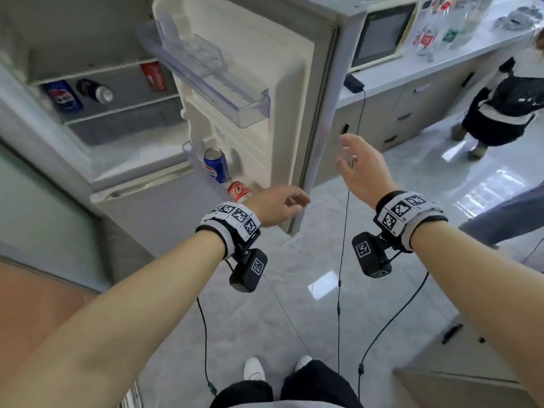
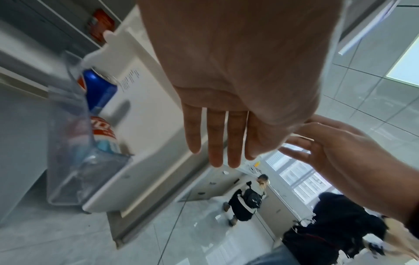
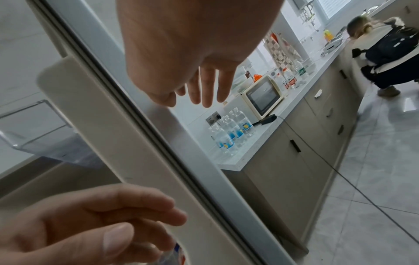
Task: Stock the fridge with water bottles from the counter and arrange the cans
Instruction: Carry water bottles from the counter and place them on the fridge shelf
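The fridge door [image 1: 265, 83] stands swung open. In its lower bin a blue can [image 1: 216, 164] stands upright, with a red-and-white can [image 1: 239, 191] beside it. On the inner shelf [image 1: 117, 108] are a blue can [image 1: 63, 97], a dark can [image 1: 94, 90] lying on its side and a red can [image 1: 154, 75]. My left hand [image 1: 294, 206] hovers empty by the door's lower corner, its fingers [image 2: 217, 139] straight. Beside the door's outer edge my right hand [image 1: 344, 151] is raised, open and empty. Several blue-labelled water bottles [image 3: 233, 129] stand on the counter [image 3: 260, 143] behind the door.
A cream microwave [image 1: 379, 33] and a black adapter with a cable [image 1: 353, 82] sit on the counter. A person with a backpack [image 1: 500, 104] bends at the counter farther right. Another person's leg [image 1: 506, 213] is at the right edge. A low cabinet [image 1: 471, 348] stands at my right.
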Demonstrator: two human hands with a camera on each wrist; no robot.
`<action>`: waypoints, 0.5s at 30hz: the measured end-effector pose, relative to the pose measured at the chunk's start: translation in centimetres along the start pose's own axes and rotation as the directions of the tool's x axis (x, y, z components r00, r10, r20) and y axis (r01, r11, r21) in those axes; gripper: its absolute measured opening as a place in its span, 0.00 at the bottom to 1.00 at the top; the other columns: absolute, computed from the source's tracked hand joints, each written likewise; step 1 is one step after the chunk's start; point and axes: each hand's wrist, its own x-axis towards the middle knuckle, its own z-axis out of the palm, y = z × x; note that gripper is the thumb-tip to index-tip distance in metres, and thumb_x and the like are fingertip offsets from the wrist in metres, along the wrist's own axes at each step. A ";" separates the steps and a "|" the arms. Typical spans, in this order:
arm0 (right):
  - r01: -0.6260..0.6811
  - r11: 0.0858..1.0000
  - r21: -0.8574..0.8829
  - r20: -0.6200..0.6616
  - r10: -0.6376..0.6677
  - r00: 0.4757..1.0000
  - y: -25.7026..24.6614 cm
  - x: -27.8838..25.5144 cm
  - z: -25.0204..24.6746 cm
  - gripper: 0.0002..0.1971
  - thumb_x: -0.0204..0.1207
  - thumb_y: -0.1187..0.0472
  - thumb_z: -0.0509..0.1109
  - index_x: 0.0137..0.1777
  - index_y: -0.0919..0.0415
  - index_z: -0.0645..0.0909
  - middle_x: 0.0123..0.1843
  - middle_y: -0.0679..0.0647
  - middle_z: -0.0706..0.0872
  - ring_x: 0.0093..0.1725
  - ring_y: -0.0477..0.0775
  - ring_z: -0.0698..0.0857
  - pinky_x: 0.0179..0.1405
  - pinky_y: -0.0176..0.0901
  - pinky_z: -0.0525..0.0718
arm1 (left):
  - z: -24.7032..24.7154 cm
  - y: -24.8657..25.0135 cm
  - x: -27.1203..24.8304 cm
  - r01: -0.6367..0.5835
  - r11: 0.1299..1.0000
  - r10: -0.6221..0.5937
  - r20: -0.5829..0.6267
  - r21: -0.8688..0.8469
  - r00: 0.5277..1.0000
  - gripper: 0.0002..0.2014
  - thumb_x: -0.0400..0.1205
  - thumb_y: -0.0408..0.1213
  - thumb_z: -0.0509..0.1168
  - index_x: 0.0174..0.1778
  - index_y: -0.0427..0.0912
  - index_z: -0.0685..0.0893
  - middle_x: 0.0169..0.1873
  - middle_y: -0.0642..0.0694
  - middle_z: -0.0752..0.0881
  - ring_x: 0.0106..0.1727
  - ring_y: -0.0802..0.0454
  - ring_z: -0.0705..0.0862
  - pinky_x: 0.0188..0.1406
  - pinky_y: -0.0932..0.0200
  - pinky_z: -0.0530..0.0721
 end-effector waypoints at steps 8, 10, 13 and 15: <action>-0.032 0.999 -0.043 -0.085 0.029 0.996 7.4 -0.1 -3.4 0.17 0.81 0.64 0.64 0.69 0.58 0.80 0.62 0.53 0.86 0.57 0.52 0.86 0.62 0.57 0.85 | 4.4 4.0 6.7 -0.112 0.994 0.113 -0.037 0.014 0.993 0.17 0.84 0.35 0.60 0.67 0.53 0.82 0.64 0.59 0.84 0.61 0.60 0.83 0.66 0.51 0.81; -0.032 0.999 -0.029 -0.102 0.028 0.994 9.4 0.7 -4.4 0.17 0.80 0.65 0.64 0.68 0.59 0.81 0.58 0.53 0.87 0.55 0.53 0.86 0.61 0.58 0.86 | 5.1 4.8 9.0 -0.117 0.993 0.119 -0.074 0.030 0.990 0.18 0.83 0.34 0.60 0.68 0.50 0.81 0.66 0.56 0.83 0.62 0.58 0.83 0.67 0.51 0.80; -0.027 1.000 -0.008 -0.109 0.026 0.994 12.5 2.5 -6.0 0.16 0.80 0.65 0.63 0.67 0.59 0.82 0.56 0.52 0.87 0.54 0.53 0.85 0.60 0.58 0.86 | 6.2 5.7 13.0 -0.092 0.994 0.099 -0.129 0.056 0.987 0.19 0.82 0.34 0.61 0.70 0.48 0.79 0.68 0.54 0.82 0.64 0.56 0.82 0.67 0.49 0.81; -0.031 1.000 0.002 -0.100 0.031 0.994 14.5 4.3 -7.1 0.17 0.79 0.66 0.63 0.66 0.60 0.82 0.57 0.52 0.87 0.54 0.53 0.85 0.60 0.56 0.86 | 6.6 6.5 15.9 -0.073 0.995 0.083 -0.179 0.064 0.980 0.20 0.82 0.35 0.62 0.71 0.49 0.79 0.69 0.55 0.82 0.65 0.56 0.82 0.67 0.49 0.81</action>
